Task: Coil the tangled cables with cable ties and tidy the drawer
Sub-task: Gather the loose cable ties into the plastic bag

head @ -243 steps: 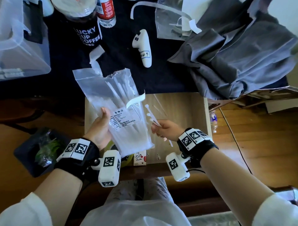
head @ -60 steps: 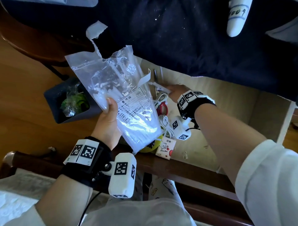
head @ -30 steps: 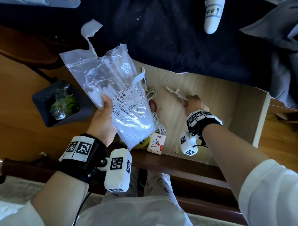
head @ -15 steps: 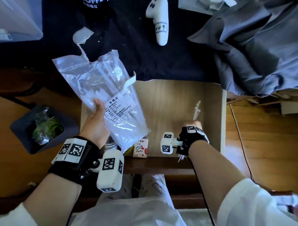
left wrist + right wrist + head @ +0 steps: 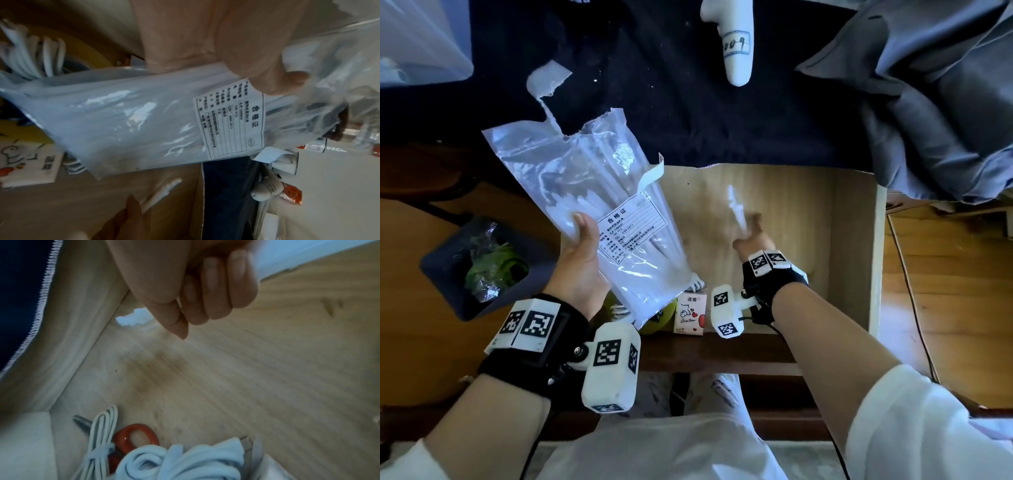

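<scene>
— Drawer (image 5: 856,240) open before you: one thin white cable (image 5: 98,434) already tied, a thicker white cable bundle (image 5: 180,462) apparently loose beside red scissors (image 5: 133,439).

— And your hands?

— Your left hand (image 5: 582,263) grips the bag of cable ties (image 5: 599,219) above the drawer's left side. Your right hand (image 5: 753,240), fingers curled, pinches a few loose ties (image 5: 736,209) over the bare drawer floor.

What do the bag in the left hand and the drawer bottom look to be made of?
The bag: thin clear plastic film, glossy; it crinkles, glares and shows the white ties inside. The drawer bottom: pale wood or wood-look board, matte, with visible grain; which one is unclear.
</scene>
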The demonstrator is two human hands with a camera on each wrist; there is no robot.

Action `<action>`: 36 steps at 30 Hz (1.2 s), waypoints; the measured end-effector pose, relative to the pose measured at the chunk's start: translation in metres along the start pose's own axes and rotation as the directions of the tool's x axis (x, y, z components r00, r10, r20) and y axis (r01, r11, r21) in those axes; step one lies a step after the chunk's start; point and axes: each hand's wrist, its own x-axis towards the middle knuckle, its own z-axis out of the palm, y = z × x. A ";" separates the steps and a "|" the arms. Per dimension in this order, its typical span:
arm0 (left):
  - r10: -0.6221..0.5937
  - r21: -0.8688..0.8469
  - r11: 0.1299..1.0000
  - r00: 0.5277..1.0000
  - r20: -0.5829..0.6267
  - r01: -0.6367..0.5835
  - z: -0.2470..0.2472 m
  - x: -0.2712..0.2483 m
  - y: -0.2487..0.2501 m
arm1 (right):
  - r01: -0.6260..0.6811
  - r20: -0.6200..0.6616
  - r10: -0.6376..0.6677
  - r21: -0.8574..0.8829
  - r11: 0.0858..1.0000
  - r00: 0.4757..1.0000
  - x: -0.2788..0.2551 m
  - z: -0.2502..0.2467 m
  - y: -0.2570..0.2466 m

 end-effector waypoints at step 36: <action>0.025 0.024 0.999 1.000 0.015 -0.025 0.025 -0.009 0.018 | -0.050 -0.196 0.010 -0.202 0.978 0.981 0.011 -0.081 0.064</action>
